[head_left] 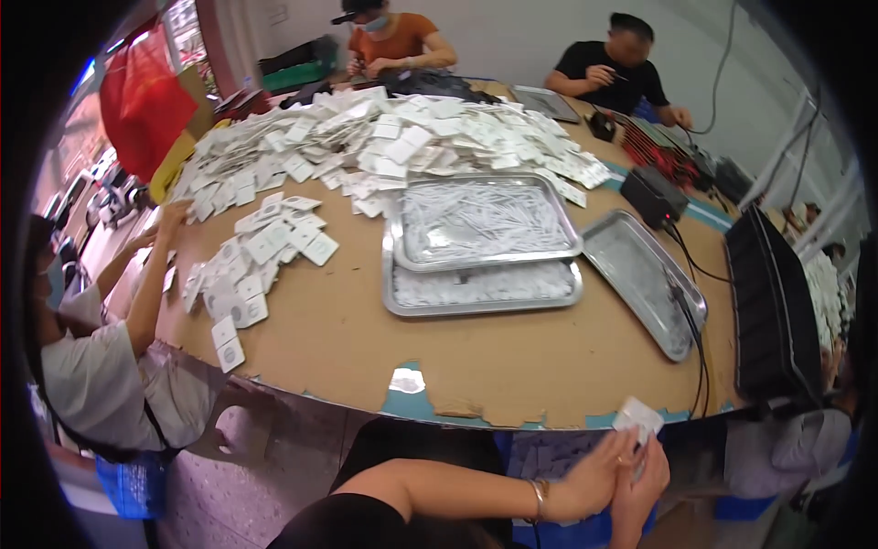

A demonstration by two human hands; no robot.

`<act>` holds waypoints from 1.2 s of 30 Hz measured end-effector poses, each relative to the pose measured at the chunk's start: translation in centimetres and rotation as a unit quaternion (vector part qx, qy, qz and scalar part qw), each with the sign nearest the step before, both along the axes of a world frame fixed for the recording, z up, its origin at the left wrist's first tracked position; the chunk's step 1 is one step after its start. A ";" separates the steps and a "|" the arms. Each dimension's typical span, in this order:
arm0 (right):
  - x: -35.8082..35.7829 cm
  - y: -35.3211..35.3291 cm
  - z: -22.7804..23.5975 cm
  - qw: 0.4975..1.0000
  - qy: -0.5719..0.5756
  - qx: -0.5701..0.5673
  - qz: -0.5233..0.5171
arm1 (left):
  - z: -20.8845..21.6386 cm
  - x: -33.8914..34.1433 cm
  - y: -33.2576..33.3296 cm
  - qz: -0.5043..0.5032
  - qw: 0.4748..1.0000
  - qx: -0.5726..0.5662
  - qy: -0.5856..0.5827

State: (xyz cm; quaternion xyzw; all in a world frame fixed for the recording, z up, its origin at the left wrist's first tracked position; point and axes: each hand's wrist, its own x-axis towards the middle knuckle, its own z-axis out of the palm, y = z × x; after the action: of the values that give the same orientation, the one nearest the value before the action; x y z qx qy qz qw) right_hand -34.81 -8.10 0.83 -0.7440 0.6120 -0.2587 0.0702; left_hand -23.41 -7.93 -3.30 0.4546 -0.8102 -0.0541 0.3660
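Note:
Beyond the front edge of the table, at the lower right, both my hands are together on a small white square card point(637, 418). My left hand point(590, 480), with a bracelet at the wrist, reaches across from the left, its fingers closed near the card's lower edge and slightly blurred. Pressed against it, my right hand point(647, 476) has its fingers closed around the card's lower right part. Beneath my hands, a blue bin point(594, 531) is partly hidden by them; pale pieces show inside it.
Two overlapping metal trays point(393, 297) hold thin white pieces. Another metal tray point(631, 265) has dark cables over it, near a black box point(654, 195) and a black bin point(773, 311). White cards point(402, 142) are heaped behind. Three co-workers sit around; one reaches among cards at left.

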 end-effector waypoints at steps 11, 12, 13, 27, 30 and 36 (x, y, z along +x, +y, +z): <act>8.0 -3.4 4.0 0.990 -0.096 -0.055 0.090 | 8.8 18.5 -2.3 0.046 0.979 0.048 0.193; 11.8 -4.6 5.3 0.978 -0.117 -0.090 0.149 | 8.6 22.2 -2.4 0.154 0.972 -0.080 0.159; 15.6 -6.2 6.4 0.962 -0.130 -0.112 0.214 | 8.9 25.3 -1.9 0.216 0.961 -0.084 0.147; 41.6 -17.5 3.8 0.866 0.166 -0.045 0.470 | 7.6 49.0 16.7 0.756 0.649 0.057 -0.067; 41.1 -21.0 3.2 0.884 0.167 0.023 0.436 | 6.7 49.6 16.2 0.757 0.633 0.156 -0.039; 37.4 -22.5 1.5 0.895 0.060 -0.026 0.441 | 2.8 46.9 9.2 0.645 0.755 0.121 0.017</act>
State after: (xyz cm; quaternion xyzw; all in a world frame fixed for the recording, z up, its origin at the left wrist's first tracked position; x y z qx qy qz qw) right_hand 2.60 -30.59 2.34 -0.9532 0.2173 -0.1719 0.1213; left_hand 23.52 1.31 -0.48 0.9087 -0.3058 0.0896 0.2695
